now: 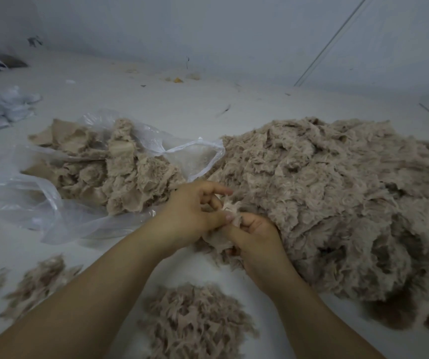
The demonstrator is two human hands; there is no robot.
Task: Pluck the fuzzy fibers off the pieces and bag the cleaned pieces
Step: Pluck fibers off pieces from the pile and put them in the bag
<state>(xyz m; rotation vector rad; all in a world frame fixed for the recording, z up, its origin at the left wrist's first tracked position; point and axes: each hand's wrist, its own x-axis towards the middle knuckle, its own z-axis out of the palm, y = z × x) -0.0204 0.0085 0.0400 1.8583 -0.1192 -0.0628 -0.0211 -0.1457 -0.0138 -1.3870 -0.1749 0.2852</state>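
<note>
Left hand (195, 211): curling round the piece (230, 216), thumb and fingertips pinching its upper edge, likely steadying it against the pull.
Right hand (256, 235): gripping the lower part of the same piece from below, fingers folded round the fabric; probably bracing it so fibers can be tugged free.
Piece in hand: sitting between both hands, just at the near edge of the big pile (337, 198), keeping the next piece within easy reach.
Plastic bag (60, 203): lying open on the left, mouth facing the hands, already holding cleaned pieces (120, 172); seemingly placed for a short toss.
Plucked fibers (195, 322): gathering in a loose heap near the body, below the hands, apart from both stocks.
Smaller fluff tufts (39, 281): lying scattered at lower left, blurred.
Step, judging: plucking under way, bagging of this piece not yet done.
</note>
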